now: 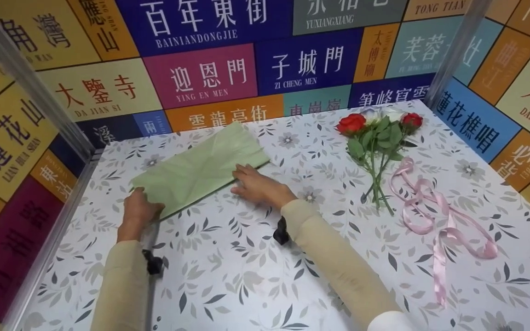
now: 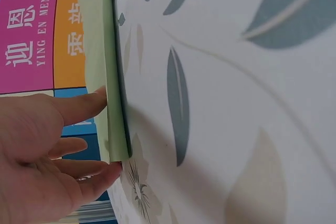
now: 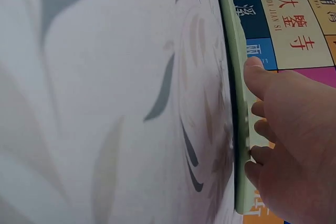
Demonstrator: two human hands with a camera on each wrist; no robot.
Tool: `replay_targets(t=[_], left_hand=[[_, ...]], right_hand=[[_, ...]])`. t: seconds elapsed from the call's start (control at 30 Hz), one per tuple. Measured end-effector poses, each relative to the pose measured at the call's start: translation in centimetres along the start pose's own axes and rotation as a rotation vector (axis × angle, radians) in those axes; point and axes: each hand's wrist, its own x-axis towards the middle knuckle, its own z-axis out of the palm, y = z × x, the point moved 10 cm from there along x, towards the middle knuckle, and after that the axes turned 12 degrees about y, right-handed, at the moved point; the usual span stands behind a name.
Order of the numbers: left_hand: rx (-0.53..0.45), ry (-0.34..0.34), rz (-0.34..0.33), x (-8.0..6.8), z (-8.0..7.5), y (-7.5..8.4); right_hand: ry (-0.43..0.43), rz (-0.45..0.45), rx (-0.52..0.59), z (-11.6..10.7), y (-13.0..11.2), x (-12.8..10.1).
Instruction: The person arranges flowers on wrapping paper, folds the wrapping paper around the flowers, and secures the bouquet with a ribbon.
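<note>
A pale green sheet of wrapping paper (image 1: pixel 200 170), folded into a long strip, lies slantwise on the left half of the table. My left hand (image 1: pixel 141 209) holds its near left corner, thumb on the near edge and fingertips at the short end. In the left wrist view the layers of the green paper (image 2: pixel 116 129) show between thumb and fingers. Toward the paper's right end, my right hand (image 1: pixel 260 186) rests with spread, relaxed fingers at the near long edge. The right wrist view shows the right hand (image 3: pixel 294 135) along the folded edge, its thumb extended.
Red and white artificial roses (image 1: pixel 380 133) with green stems lie at the back right. A pink ribbon (image 1: pixel 423 225) trails in loose loops beside them. The table has a leaf-patterned cover (image 1: pixel 228 276). Panels with printed signs (image 1: pixel 200 71) stand behind and at both sides.
</note>
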Motion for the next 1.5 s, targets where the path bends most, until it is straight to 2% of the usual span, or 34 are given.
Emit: replay_targets(t=[0.13, 0.3, 0.53, 0.77, 0.9, 1.03, 1.3, 1.4, 1.5], left_hand=[[-0.002, 0.016, -0.018, 0.0, -0.2, -0.1], [0.001, 0.067, -0.005, 0.1, -0.6, 0.0], [0.011, 0.111, -0.025, 0.0, -0.7, 0.5], [0.016, 0.144, -0.004, -0.6, -0.5, 1.2], [-0.037, 0.195, -0.039, -0.8, -0.9, 0.8], [-0.098, 0.215, -0.100, -1.0, -1.4, 0.2], [-0.196, 0.308, -0.080, -1.3, -2.5, 0.4], [-0.290, 0.316, -0.139, -1.5, -2.6, 0.0], [-0.406, 0.268, -0.248, -1.7, -2.3, -0.9]], right_hand=[[-0.034, 0.012, -0.018, 0.5, 0.1, -0.1], [-0.076, 0.032, -0.048, 0.9, 0.2, -0.4], [-0.076, 0.049, -0.072, 0.9, 0.1, -0.5], [-0.089, 0.062, -0.063, 0.9, 0.4, -0.7], [-0.107, 0.077, -0.032, 0.9, 0.8, -0.9], [-0.119, 0.068, -0.020, 0.7, 1.0, -1.1], [-0.149, 0.004, -0.020, 0.1, 1.3, -1.4], [-0.148, -0.007, -0.033, -0.1, 1.7, -1.6], [-0.143, -0.018, -0.048, -0.4, 2.1, -1.8]])
